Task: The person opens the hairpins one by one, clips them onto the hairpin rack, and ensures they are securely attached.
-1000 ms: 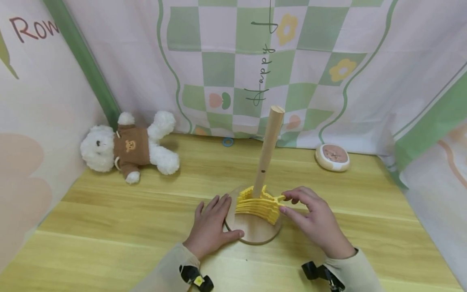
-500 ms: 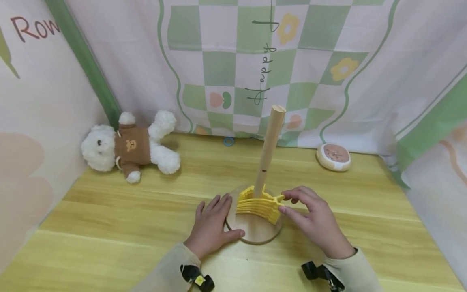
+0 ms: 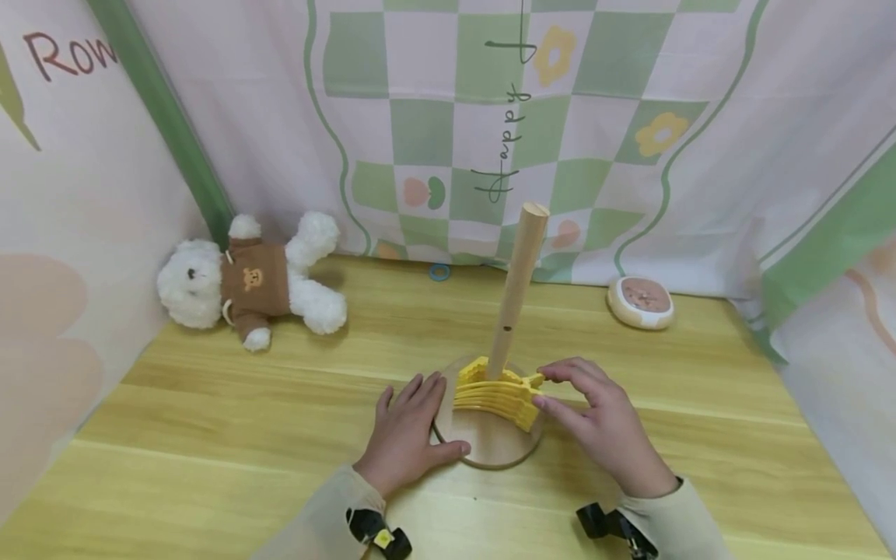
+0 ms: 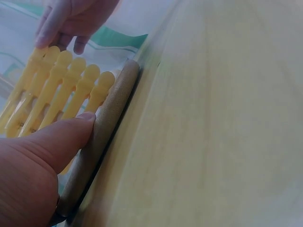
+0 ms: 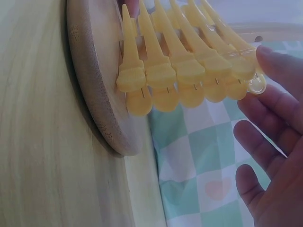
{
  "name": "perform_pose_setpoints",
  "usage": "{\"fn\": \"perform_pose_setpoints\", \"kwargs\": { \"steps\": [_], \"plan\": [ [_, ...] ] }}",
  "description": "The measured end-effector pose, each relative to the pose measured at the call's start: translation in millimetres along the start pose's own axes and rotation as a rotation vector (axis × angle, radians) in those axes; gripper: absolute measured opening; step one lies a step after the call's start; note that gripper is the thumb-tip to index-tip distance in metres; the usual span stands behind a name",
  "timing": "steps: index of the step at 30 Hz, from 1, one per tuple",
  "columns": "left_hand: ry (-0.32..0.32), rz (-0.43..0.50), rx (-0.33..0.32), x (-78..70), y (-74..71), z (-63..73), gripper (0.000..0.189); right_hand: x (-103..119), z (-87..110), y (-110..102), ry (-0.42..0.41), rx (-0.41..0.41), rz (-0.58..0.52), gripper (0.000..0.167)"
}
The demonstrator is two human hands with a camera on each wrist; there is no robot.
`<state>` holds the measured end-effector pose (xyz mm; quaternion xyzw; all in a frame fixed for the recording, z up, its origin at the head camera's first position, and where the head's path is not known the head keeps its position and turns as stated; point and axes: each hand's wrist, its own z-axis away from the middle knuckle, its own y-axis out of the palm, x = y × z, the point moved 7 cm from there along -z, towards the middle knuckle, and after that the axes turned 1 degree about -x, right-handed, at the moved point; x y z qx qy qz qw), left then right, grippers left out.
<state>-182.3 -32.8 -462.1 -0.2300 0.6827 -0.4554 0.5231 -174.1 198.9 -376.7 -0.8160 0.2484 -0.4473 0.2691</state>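
Note:
Several curved yellow plastic pieces with knobbed ends are stacked around the foot of an upright wooden pole. They lie over the round wooden base. In the right wrist view, their paired rounded ends line up in two rows. My right hand pinches the knobbed end of the top yellow piece between thumb and fingertips. On the base's left side rests my left hand, fingers fairly straight. Its thumb lies on the base's front rim, beside the stack. Part of the stack's far side is hidden.
A white plush toy in a brown top lies at the back left of the wooden table. A small blue ring and a rounded white-and-pink device lie near the patterned curtain.
My right fingertips have shifted slightly left with the end of the top yellow piece. A part of that piece beside the pole's foot now stands out less. My left hand stays put.

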Motion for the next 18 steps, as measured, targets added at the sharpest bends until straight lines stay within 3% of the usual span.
{"fn": "perform_pose_setpoints", "kwargs": {
  "steps": [12,18],
  "plan": [
    [0.000,0.029,-0.026,7.0,3.6,-3.5,0.101,-5.8,-1.6,3.5,0.048,0.006,-0.006,0.030],
    [-0.004,0.084,-0.022,12.9,6.9,-1.9,0.097,-11.8,5.5,5.9,0.069,-0.008,-0.075,0.048]
  ]
}}
